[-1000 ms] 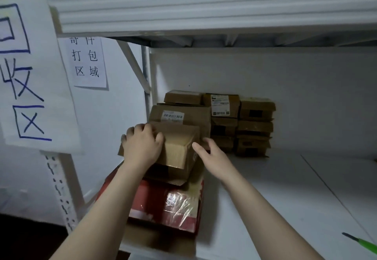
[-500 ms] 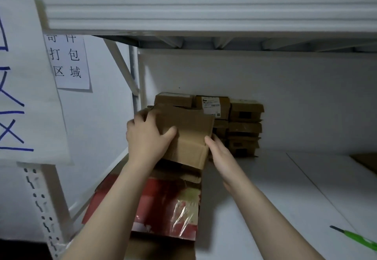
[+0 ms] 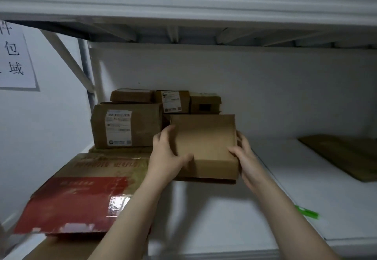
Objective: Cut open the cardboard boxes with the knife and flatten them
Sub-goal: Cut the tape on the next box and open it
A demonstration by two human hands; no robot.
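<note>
Step in hand: bring small box [image 3: 204,145] down to white shelf [image 3: 224,219] for cutting.
- Box appears lifted off shelf.
- Both grips clamped on it: left hand [image 3: 165,157] wraps left edge, right hand [image 3: 244,157] right edge, thumbs on top.
- Advise: set flat, seam up, steady with 1 hand.
- Green knife [image 3: 306,212] lies right of box, nearer camera.
- Box: plain brown cardboard, shallow, matte.
- Labelled boxes [image 3: 126,125] stacked behind-left of box.

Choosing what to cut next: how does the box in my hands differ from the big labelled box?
The held box shows no label; the labelled box bears a white shipping label. The held box is gripped by the left hand and right hand; the labelled box sits stacked, untouched. Both are brown cardboard.
</note>
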